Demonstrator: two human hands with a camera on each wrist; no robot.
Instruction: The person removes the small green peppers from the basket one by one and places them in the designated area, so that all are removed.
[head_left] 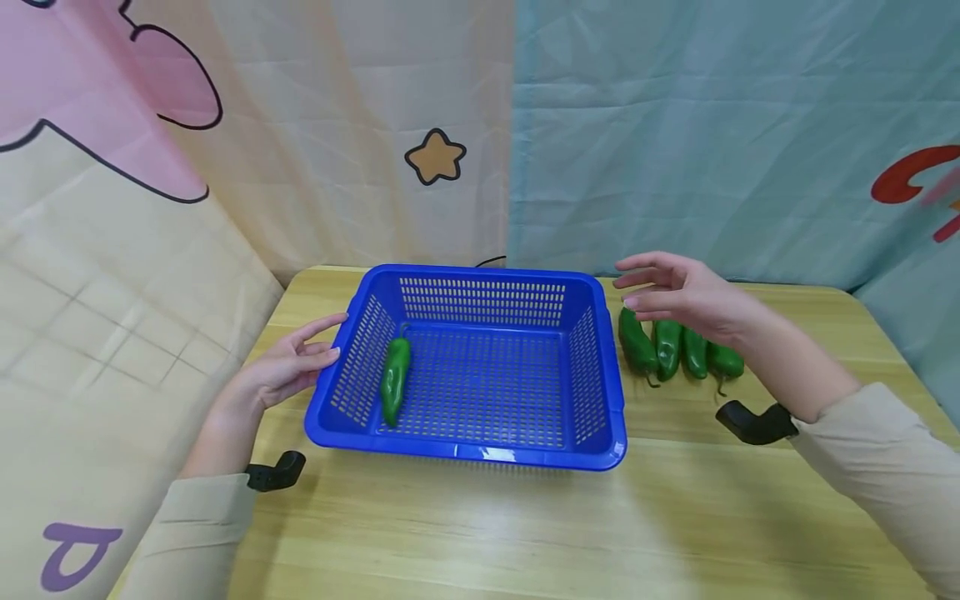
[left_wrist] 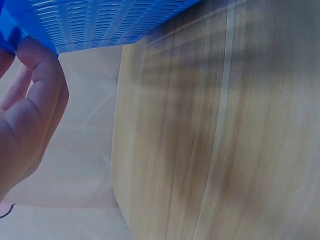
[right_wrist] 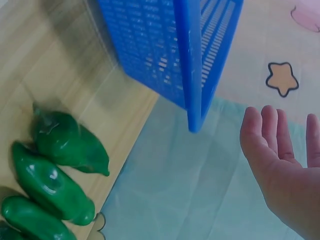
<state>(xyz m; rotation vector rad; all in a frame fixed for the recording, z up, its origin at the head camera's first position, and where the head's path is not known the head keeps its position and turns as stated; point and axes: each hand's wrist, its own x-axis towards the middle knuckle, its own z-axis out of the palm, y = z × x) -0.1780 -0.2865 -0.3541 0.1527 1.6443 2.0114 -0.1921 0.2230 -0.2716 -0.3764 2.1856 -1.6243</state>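
A blue plastic basket with slotted walls stands on the table, one green pepper lying inside near its left wall. My left hand is at the basket's left rim, index finger and thumb touching it with loosely bent fingers. The left wrist view shows the fingertips against the blue rim. To the right of the basket, my right hand is raised with nothing in it, fingers extended towards the left. Several green peppers lie side by side below it, their upper ends partly hidden by the hand.
The wooden table ends at the back against a printed cloth. Another cloth with cartoon shapes hangs along the left side. A black wrist mount juts from the right sleeve, and a similar mount from the left.
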